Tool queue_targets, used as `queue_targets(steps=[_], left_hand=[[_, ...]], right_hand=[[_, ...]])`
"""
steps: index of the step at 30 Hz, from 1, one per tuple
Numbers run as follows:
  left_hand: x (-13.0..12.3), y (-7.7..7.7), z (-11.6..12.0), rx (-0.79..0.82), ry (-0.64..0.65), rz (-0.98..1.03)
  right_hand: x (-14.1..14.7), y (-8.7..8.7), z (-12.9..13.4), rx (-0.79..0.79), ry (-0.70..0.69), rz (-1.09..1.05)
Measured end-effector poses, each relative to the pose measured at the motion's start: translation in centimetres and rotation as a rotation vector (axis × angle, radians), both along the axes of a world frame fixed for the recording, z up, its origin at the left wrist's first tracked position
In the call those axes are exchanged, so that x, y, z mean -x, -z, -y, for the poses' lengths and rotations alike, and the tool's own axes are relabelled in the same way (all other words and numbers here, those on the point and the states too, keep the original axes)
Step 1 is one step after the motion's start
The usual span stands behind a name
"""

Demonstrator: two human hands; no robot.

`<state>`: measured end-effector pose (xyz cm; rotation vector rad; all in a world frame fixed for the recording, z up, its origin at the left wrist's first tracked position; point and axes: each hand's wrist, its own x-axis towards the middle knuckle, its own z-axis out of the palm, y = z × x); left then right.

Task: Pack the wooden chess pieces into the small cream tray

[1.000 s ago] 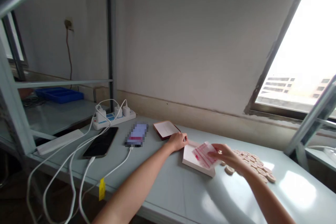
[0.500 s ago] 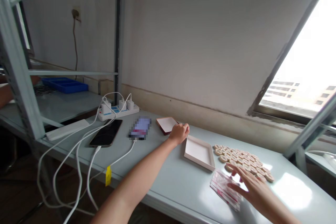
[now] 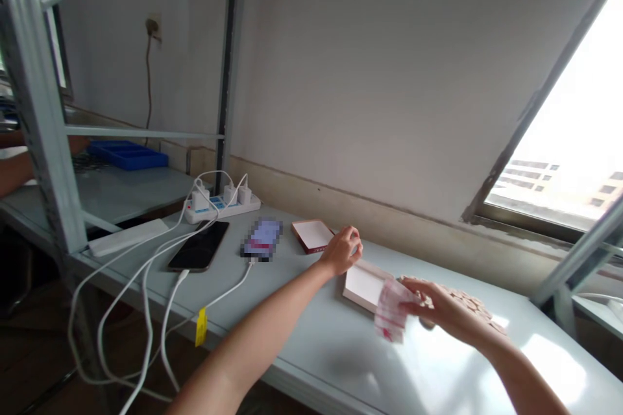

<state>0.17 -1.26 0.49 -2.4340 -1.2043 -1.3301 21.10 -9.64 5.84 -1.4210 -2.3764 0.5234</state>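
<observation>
My right hand [image 3: 433, 305] is closed on a thin see-through plastic sheet or bag [image 3: 390, 314] with pink-red print, lifted off the table and hanging blurred in front of the open box. Behind that hand lie several round pale wooden pieces [image 3: 474, 303], like Chinese chess discs, partly hidden. My left hand [image 3: 344, 250] has its fingers curled in by the far left corner of the shallow white-lined open box [image 3: 360, 284]; whatever it may hold is hidden. Just left of it sits a second shallow box part [image 3: 311, 233] with a dark red side.
To the left are a phone with a lit, blurred screen [image 3: 263, 238], a dark phone [image 3: 202, 246], a power strip [image 3: 228, 206] with chargers, and white cables [image 3: 146, 292] hanging over the edge. Shelf posts [image 3: 53, 104] stand at both sides. Another person's arm [image 3: 17, 172] shows far left.
My right hand has taken hold of the plastic sheet and raised it up and left to the box's front. My left hand has shifted slightly right, its fingers curled.
</observation>
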Motion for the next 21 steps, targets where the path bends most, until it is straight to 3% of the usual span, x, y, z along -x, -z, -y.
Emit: queue_targets(steps=[4, 7, 10, 14, 18, 21], left_hand=[[0.3, 0.3, -0.7, 0.101, 0.010, 0.084], [0.6, 0.6, -1.4, 0.224, 0.050, 0.101], [0.5, 1.2, -1.9, 0.402, 0.115, 0.034], [0.1, 2.0, -2.2, 0.610, 0.189, -0.069], [0.2, 1.8, -2.0, 0.664, 0.249, -0.089], [0.3, 1.1, -1.6, 0.701, 0.229, -0.124]], right_hand=[[2.6, 1.0, -5.3, 0.042, -0.047, 0.042], [3.4, 2.8, -7.1, 0.063, -0.008, 0.175], [3.6, 3.9, -6.5, 0.012, 0.014, 0.257], [3.9, 3.9, -4.9, -0.118, 0.047, 0.309], [3.7, 3.4, -4.8, -0.252, 0.047, 0.322], [2.1, 2.3, -5.0, -0.284, 0.079, 0.256]])
